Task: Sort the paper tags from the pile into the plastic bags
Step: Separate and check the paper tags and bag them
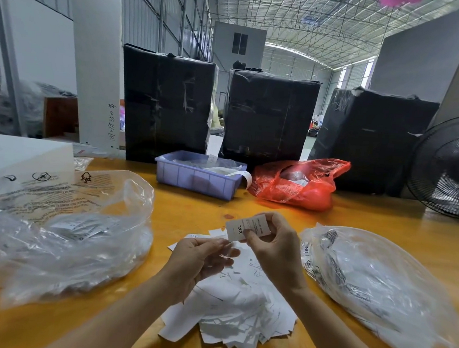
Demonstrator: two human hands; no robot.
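Paper tags [234,310], white and loose, heaped on the orange table [191,212] between two clear plastic bags. Thin card: light, fairly stiff, smooth enough to slide off one another, easily creased if squeezed hard. One tag [236,230], printed XXL, held up just above the far edge of the pile, pinched at its lower corner between thumb and forefinger of the right hand [274,250], with more tags seemingly fanned behind it. Left hand [201,257] just beside, fingers curled, grip apparently closing on a thin clear strip or tag edge; hard to tell for certain. Left bag [59,239] and right bag [379,292] flanking the pile, both soft and crinkly, already holding tags. Best taken by an edge or corner, lightly, one at a time.
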